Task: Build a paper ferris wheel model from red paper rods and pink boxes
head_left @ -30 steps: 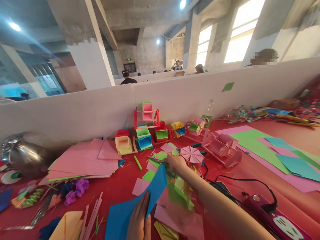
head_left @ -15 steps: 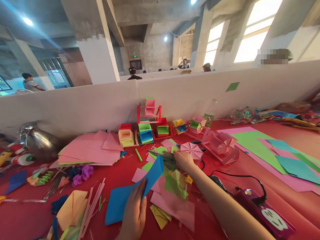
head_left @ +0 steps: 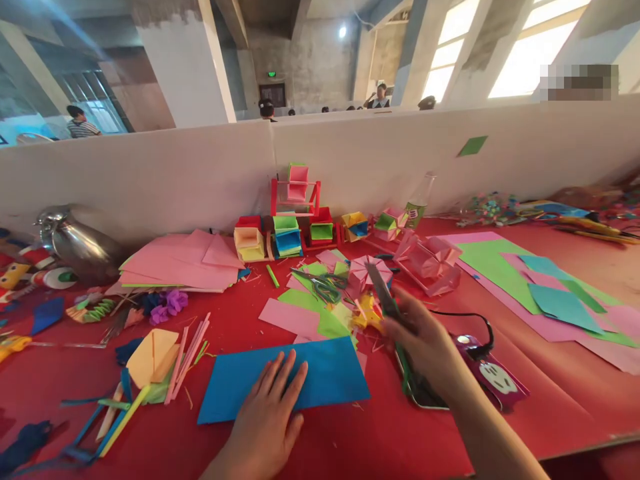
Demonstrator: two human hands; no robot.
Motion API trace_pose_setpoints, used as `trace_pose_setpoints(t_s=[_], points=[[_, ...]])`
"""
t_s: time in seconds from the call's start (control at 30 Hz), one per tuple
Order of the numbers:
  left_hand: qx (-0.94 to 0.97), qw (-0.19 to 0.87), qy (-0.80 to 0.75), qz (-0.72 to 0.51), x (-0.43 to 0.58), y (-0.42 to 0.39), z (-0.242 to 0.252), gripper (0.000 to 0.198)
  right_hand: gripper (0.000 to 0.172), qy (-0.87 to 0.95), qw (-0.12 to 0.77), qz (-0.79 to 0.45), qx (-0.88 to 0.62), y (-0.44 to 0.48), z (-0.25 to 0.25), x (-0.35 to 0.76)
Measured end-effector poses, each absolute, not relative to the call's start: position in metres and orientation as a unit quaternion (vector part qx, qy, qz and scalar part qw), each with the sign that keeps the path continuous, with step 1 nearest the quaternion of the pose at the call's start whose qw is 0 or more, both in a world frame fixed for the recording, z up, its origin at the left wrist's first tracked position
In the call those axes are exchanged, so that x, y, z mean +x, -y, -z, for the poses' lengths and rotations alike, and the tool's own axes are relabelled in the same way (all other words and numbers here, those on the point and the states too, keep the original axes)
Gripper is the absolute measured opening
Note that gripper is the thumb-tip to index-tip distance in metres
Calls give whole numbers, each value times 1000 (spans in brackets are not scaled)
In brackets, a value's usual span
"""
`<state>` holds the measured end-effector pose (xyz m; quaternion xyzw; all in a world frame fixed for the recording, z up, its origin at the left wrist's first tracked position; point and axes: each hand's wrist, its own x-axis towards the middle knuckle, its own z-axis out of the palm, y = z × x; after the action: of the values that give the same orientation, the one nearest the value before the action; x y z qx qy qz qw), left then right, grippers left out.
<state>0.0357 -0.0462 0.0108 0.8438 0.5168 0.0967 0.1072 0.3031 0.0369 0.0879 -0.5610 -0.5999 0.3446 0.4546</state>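
A blue sheet of paper [head_left: 330, 373] lies flat on the red table near its front. My left hand [head_left: 273, 407] rests on the sheet with its fingers stretched out. To the right of the sheet, my right hand [head_left: 417, 340] is wrapped round a dark, flat-bladed tool [head_left: 383, 290], raised above the table and pointing away to the upper left; it looks like scissors or a knife, slightly blurred. Green-handled scissors [head_left: 325, 288] lie behind the sheet on green and pink scraps. A yellow object [head_left: 369, 312] sits just left of the tool.
Folded paper models [head_left: 287, 237] stand along the white partition [head_left: 200, 167]. A metal jug [head_left: 83, 250] and pink paper stack [head_left: 175, 260] are at the left. A purple power strip [head_left: 493, 373] and large coloured sheets [head_left: 500, 273] lie at the right.
The blue paper, bent upward before, now lies flat under my left hand. My right hand has come back from the scraps toward me and now holds the tool. The view has tilted down.
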Motion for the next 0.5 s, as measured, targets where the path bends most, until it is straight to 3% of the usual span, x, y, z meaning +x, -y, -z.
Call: trace_pose_setpoints(t_s=[0.13, 0.3, 0.5], points=[[844, 179, -501, -66, 36, 46, -23, 94, 47, 661, 319, -369, -570, 15, -44, 326], [840, 185, -506, -59, 51, 7, -20, 114, 48, 694, 207, -260, -639, 56, -11, 346], [839, 174, -505, -101, 51, -7, 3, 115, 41, 728, 185, -188, -633, 76, -4, 352]])
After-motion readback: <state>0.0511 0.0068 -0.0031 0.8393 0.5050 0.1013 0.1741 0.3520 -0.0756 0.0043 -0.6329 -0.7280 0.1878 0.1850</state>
